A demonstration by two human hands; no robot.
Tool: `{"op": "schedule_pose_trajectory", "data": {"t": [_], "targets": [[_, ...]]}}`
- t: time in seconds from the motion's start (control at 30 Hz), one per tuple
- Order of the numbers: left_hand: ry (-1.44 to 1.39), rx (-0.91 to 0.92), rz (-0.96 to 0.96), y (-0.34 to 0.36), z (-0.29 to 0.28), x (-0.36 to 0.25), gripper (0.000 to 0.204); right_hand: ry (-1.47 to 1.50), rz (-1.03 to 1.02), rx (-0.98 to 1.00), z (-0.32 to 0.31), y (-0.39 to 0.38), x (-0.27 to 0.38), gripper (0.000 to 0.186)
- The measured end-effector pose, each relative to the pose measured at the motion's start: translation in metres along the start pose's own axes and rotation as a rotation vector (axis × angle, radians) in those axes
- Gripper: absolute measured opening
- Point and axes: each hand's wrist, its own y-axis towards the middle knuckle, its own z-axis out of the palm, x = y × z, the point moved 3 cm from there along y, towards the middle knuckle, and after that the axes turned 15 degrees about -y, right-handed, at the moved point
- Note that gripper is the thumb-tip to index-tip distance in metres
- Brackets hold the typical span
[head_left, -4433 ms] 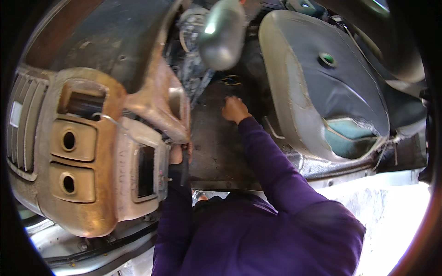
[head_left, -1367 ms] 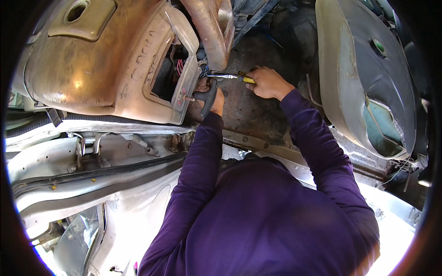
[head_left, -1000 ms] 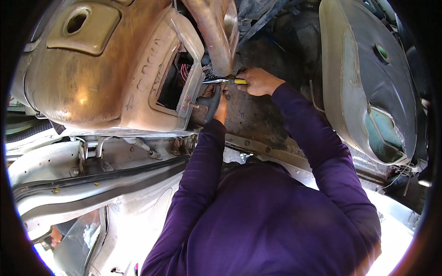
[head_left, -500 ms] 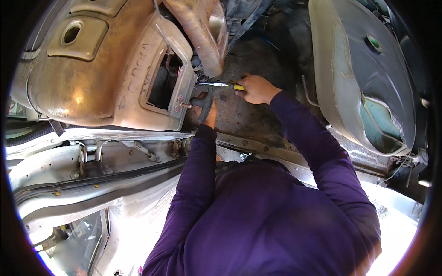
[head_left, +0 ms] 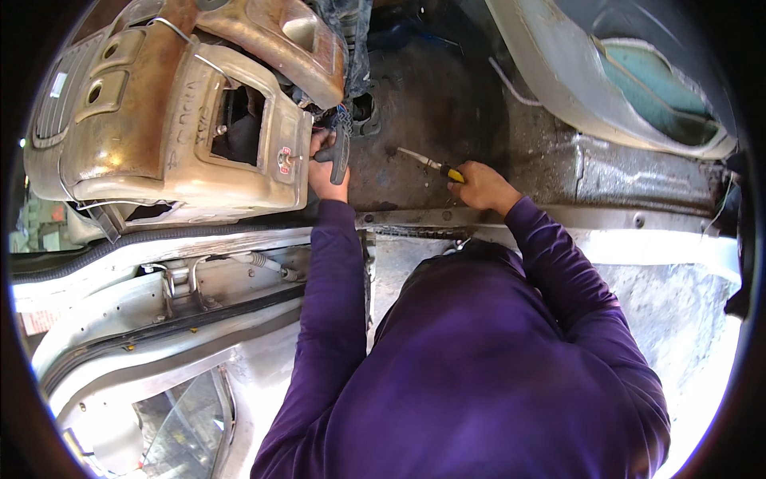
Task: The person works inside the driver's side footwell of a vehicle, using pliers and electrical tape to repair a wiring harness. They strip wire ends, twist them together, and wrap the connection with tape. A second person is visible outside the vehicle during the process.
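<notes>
My right hand (head_left: 483, 187) is closed round the yellow and black handle of a screwdriver (head_left: 453, 173). The screwdriver's pale metal shaft (head_left: 418, 157) points left and away, over the car floor and apart from the dashboard. My left hand (head_left: 329, 177) is up against the side of the worn tan dashboard (head_left: 163, 136). Its fingers look curled in beside some wires (head_left: 343, 120); what they hold is hidden. A dark curved handle-like part (head_left: 341, 156) covers some of this hand. Near it, a small toggle-like knob with a red plate (head_left: 285, 160) sits on the dashboard.
A torn grey seat (head_left: 550, 72) with blue-green padding showing stands at the far right. Between seat and dashboard lies the dark, dirty floor (head_left: 431, 104). The metal door sill (head_left: 550, 214) runs in front of me. An open white door (head_left: 263, 351) is at the near left.
The screwdriver has come away from the dashboard side, with my right hand moving right and nearer. My left hand has shifted up against the dashboard. The whole view has shifted too.
</notes>
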Motion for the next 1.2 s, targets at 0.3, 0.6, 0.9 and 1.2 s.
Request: {"op": "schedule_pose_trajectory", "data": {"t": [0.3,0.6,0.9,1.2], "targets": [[0.244,0.145,0.188,0.085,0.019,0.053,0.038,0.175,0.043,-0.152,0.037,-0.038,0.003,0.035],[0.451,-0.071,0.71,0.095,0.002,0.079,0.033,-0.13,0.087,-0.201,0.032,-0.04,0.006,0.029],[0.536,0.038,0.367,0.096,-0.026,0.102,0.033,-0.909,0.275,-0.173,0.009,0.029,0.006,0.038],[0.552,0.025,0.285,0.094,-0.033,0.115,0.032,-0.317,-0.205,-0.066,-0.087,-0.07,0.061,0.042]]}}
